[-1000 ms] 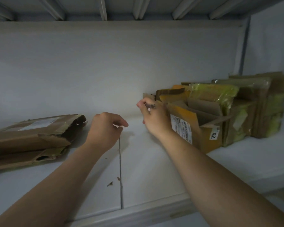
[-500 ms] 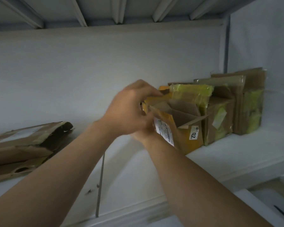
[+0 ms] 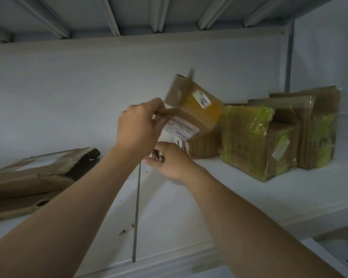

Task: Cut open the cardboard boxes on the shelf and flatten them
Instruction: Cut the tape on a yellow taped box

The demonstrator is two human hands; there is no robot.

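Left hand (image 3: 138,127) pinches the upper left flap edge of a cardboard box (image 3: 197,115), thumb and fingers curled over the board; the body of the box extends from this grip toward 2 o'clock, tilted with its top leaning left. Whether its base touches the shelf (image 3: 249,193) cannot be told. Right hand (image 3: 170,164), at 5 o'clock from the left hand and just below the box's near corner, is clenched round a small dark tool (image 3: 158,156) (its kind cannot be made out). A white shipping label (image 3: 181,128) on the box's near face sits immediately at 3 o'clock from the left hand's fingers, with lines of print too blurred to read; a small sticker (image 3: 202,99) on the orange upper face is equally illegible. At 3 o'clock from the held box a green-taped box (image 3: 255,137) stands on the shelf, with a tall box (image 3: 319,125) just beyond it against the side wall. At 9 o'clock, well apart from both hands, flattened boxes (image 3: 34,177) lie stacked. A dark seam (image 3: 136,213) crosses the shelf beneath the forearms, with small scraps (image 3: 122,232) beside it.
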